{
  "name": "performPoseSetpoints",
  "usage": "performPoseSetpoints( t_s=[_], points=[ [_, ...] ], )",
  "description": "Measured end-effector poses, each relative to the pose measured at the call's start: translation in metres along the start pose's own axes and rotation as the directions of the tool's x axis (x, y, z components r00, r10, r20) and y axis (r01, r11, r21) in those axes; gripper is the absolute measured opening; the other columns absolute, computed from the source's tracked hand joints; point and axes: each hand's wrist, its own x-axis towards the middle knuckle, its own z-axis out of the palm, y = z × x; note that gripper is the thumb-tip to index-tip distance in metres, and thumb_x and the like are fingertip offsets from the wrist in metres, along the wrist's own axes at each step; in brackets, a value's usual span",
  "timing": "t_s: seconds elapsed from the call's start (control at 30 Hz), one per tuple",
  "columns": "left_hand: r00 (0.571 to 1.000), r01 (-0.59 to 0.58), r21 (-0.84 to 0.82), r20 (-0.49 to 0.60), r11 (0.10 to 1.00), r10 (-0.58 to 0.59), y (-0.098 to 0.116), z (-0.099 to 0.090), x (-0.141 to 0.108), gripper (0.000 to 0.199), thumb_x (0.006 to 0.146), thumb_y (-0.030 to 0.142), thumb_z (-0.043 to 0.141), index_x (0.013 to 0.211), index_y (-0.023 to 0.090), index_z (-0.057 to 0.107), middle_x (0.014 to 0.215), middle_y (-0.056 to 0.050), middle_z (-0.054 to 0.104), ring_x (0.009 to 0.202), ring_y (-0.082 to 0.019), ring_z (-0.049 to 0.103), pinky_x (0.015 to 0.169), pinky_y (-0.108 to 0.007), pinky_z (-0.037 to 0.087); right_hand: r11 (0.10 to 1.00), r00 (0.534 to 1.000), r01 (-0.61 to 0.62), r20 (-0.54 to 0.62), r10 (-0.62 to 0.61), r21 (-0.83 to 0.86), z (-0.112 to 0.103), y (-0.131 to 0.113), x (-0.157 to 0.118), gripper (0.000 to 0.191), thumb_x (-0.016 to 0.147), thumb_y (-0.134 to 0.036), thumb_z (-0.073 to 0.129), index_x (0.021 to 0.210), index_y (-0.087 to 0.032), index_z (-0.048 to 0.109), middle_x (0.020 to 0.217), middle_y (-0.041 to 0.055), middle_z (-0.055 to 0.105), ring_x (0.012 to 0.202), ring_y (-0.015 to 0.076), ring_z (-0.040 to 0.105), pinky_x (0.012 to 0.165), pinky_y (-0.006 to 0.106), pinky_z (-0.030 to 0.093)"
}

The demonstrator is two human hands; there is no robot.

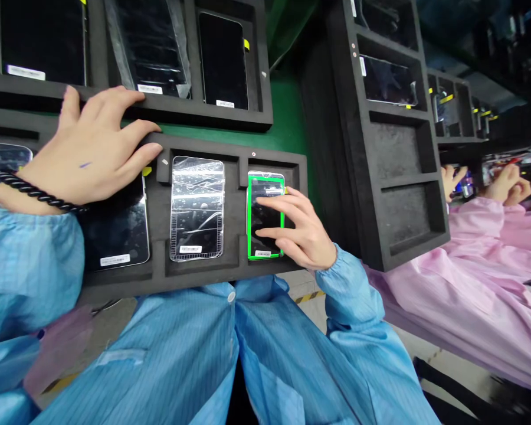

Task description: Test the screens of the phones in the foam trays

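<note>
My right hand (303,227) reaches over a smartphone (259,218) whose dark screen shows a bright green border. Its index and middle fingers are extended and apart, with their tips over the screen. The phone sits in the right compartment of a black foam tray (212,273). My left hand (100,144) is spread flat, palm down, across the tray's far edge, and partly covers a larger dark-screened phone (119,233). Between the hands, a film-covered phone (197,209) with a barcode label lies in the middle compartment.
Behind, a second foam tray (261,118) holds several dark phones on a green surface (287,106). To the right stands another foam tray (438,236) with phones in its far compartments. Beyond it are co-workers' hands (507,186) and pink sleeves (473,230).
</note>
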Motion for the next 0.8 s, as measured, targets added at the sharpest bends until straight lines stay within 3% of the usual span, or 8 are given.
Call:
performPoseSetpoints(
  t_s=[0.13,0.23,0.33,0.53,0.63,0.8],
  points=[
    [1.0,0.005,0.011,0.013,1.0,-0.005,0.005,-0.003,0.0,0.088,0.094,0.07,0.008,0.131,0.007,0.057,0.163,-0.016,0.026,0.154,-0.042,0.018,0.119,-0.065,0.002,0.989,0.982,-0.15,-0.119,0.148,-0.009,-0.016,-0.008,-0.026,0.047,0.105,-0.039,0.033,0.109,-0.029,0.078,0.151,0.0011,0.054,0.128,0.0279,0.054,0.119,0.058,0.036],
    [1.0,-0.011,0.038,0.007,0.999,0.011,0.005,-0.002,0.0,0.094,0.093,0.072,0.005,0.132,0.004,0.057,0.162,-0.016,0.026,0.153,-0.042,0.017,0.118,-0.065,0.002,0.979,0.97,-0.199,-0.149,0.192,-0.033,-0.021,-0.013,-0.045,0.043,0.104,-0.033,0.037,0.103,-0.028,0.079,0.15,0.0003,0.054,0.126,0.0278,0.055,0.118,0.057,0.036],
    [0.999,-0.043,0.058,-0.003,0.997,0.043,0.002,0.0,0.0,0.1,0.09,0.074,0.002,0.132,0.0,0.056,0.161,-0.016,0.026,0.151,-0.045,0.019,0.115,-0.067,0.002,0.981,0.98,-0.187,-0.075,0.183,-0.055,-0.017,-0.018,-0.057,0.039,0.101,-0.027,0.041,0.095,-0.027,0.081,0.147,0.0025,0.058,0.124,0.0264,0.057,0.118,0.057,0.035],
    [0.995,-0.075,0.105,-0.051,0.992,0.081,-0.005,0.006,-0.003,0.096,0.092,0.068,0.003,0.135,-0.002,0.053,0.163,-0.013,0.024,0.149,-0.043,0.02,0.113,-0.064,0.004,0.994,0.993,-0.084,0.072,0.089,-0.068,-0.005,-0.019,-0.061,0.038,0.1,-0.026,0.042,0.105,-0.026,0.08,0.142,0.0097,0.063,0.126,0.024,0.057,0.117,0.054,0.036],
    [0.992,-0.09,0.1,-0.081,0.991,0.098,-0.009,0.01,-0.004,0.092,0.095,0.066,0.006,0.137,-0.002,0.051,0.164,-0.013,0.024,0.149,-0.043,0.021,0.113,-0.064,0.004,0.993,0.993,-0.072,0.083,0.08,-0.095,-0.007,-0.014,-0.061,0.037,0.099,-0.025,0.043,0.101,-0.027,0.08,0.141,0.0074,0.064,0.124,0.0235,0.059,0.115,0.054,0.039],
    [0.986,-0.116,0.081,-0.112,0.99,0.125,-0.016,0.013,-0.005,0.083,0.098,0.062,0.012,0.138,0.001,0.051,0.165,-0.011,0.024,0.149,-0.042,0.02,0.116,-0.062,0.002,0.988,0.995,-0.096,0.025,0.1,-0.118,-0.015,-0.009,-0.062,0.04,0.098,-0.021,0.045,0.075,-0.023,0.078,0.136,0.0076,0.068,0.121,0.0242,0.06,0.112,0.052,0.043]
  ],
)
